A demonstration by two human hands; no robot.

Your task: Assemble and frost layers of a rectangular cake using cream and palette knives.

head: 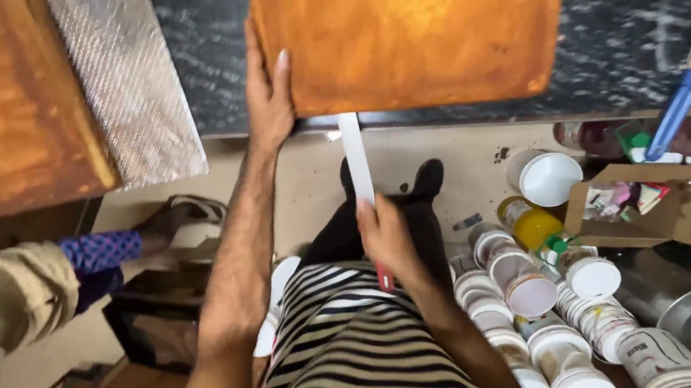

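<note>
At counter edge, left hand [268, 93] flat against near-left corner of cake slab [403, 42], fingers extended, palm open, steadying rather than gripping. Right hand [387, 238] closed around red handle of long knife [357, 159], white blade angled up and entering under slab's overhanging near edge. Slab: large, rectangular, orange-brown, lying on dark speckled counter [195, 41], front edge projecting past it. Judged light, soft and crumbly; likely to crack if lifted by one corner; best supported from below with broad, spread contact, not pinched. Left forearm extended straight ahead, wrist slightly bent back; right elbow tucked, wrist low near striped shirt [353, 338]. To left, second slab [24, 94] beside foil-covered board [121, 76]. To right, stacked paper cups [560, 343], yellow jar [531, 225], open carton [641, 200], blue-handled tool [674, 110]. Lower left, another person's sleeve [98, 251].
</note>
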